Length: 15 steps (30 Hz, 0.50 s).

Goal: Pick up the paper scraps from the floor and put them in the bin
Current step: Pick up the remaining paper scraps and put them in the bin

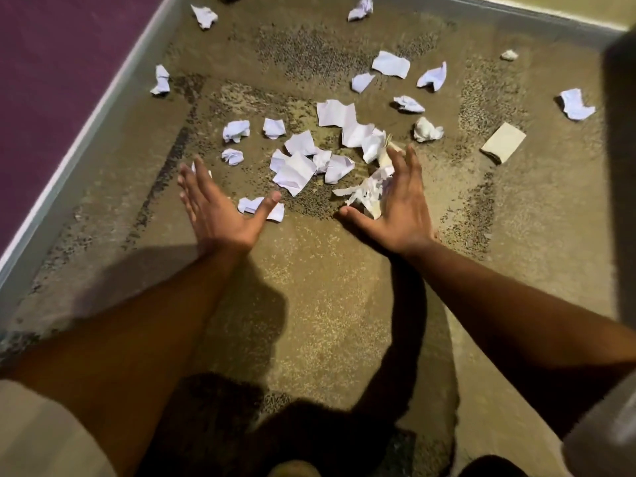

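Several crumpled white paper scraps lie scattered on the brown carpet, the thickest cluster (309,160) in the middle. My left hand (220,208) is spread open, palm inward, just left of the cluster, over a small scrap (254,204). On the cluster's right, my right hand (395,204) is also open, its palm against a shredded scrap (364,192). Neither hand grips anything. A dark blurred shape (619,166) at the right edge may be the bin; I cannot tell.
A purple surface with a pale grey edge (86,125) runs along the left. A wall base (516,12) crosses the far right. A tan card piece (504,142) lies right of the cluster. More scraps (392,63) lie farther out. My shadow covers the near carpet.
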{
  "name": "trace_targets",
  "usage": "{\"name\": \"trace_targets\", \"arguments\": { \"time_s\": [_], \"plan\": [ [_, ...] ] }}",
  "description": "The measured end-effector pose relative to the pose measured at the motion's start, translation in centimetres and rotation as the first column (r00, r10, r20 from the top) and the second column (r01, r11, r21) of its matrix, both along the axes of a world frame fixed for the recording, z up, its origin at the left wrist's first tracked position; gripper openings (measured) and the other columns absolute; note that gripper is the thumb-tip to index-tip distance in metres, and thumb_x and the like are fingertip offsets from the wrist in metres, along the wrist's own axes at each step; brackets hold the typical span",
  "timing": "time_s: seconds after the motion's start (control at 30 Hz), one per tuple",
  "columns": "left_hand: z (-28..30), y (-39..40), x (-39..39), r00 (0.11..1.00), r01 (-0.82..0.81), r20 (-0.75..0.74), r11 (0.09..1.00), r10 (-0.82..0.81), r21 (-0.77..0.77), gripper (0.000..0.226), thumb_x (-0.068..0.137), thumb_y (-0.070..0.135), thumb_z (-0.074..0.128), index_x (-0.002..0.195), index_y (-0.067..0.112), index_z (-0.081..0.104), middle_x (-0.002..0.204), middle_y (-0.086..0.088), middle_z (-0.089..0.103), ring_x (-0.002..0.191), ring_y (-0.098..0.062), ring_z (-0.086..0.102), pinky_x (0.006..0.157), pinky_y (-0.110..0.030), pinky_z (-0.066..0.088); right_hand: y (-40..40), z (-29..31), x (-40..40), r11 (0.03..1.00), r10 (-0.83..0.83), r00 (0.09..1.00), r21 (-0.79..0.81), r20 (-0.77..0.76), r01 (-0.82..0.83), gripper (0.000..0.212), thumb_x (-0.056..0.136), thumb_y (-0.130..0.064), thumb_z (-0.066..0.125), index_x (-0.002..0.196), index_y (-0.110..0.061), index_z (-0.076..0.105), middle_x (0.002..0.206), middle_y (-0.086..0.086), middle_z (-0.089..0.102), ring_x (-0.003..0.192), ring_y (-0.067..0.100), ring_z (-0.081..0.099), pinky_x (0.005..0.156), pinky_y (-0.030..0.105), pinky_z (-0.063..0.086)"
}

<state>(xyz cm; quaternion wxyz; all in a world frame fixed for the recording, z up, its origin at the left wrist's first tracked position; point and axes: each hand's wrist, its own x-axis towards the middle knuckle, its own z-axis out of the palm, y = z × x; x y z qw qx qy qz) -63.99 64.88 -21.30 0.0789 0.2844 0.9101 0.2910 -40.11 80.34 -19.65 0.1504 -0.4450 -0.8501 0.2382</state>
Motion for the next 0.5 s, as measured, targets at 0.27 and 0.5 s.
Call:
{"name": "trace_targets", "arguments": {
  "time_s": [0.27,0.5],
  "plan": [
    [-1.1,2.9,-1.0,0.984,0.160,-0.084,0.987,-0.158,0.029,0.096,0.081,0.086,0.032,0.152,0.021,0.034,0.155,-0.008,0.038,0.144,-0.028,0.036,0.117,-0.047,0.035,1.2,-1.2,-6.2,0.996,0.086,0.978,0.035,-0.191,-0.080,0.092,0.081,-0.080,0.063,0.149,-0.020,0.046,0.149,0.001,0.053,0.133,0.018,0.054,0.103,0.040,0.050],
    [-1.1,6.3,6.8,0.959,0.231,0.073,0.904,-0.274,0.360,0.063,0.102,0.056,0.024,0.145,0.015,0.045,0.143,-0.005,0.054,0.129,-0.020,0.054,0.105,-0.038,0.046,-0.9,-1.8,-8.7,0.987,0.163,0.916,0.046,-0.368,-0.157,0.049,0.104,-0.043,0.044,0.143,-0.018,0.060,0.138,0.004,0.066,0.125,0.022,0.063,0.099,0.044,0.053]
  ]
}}
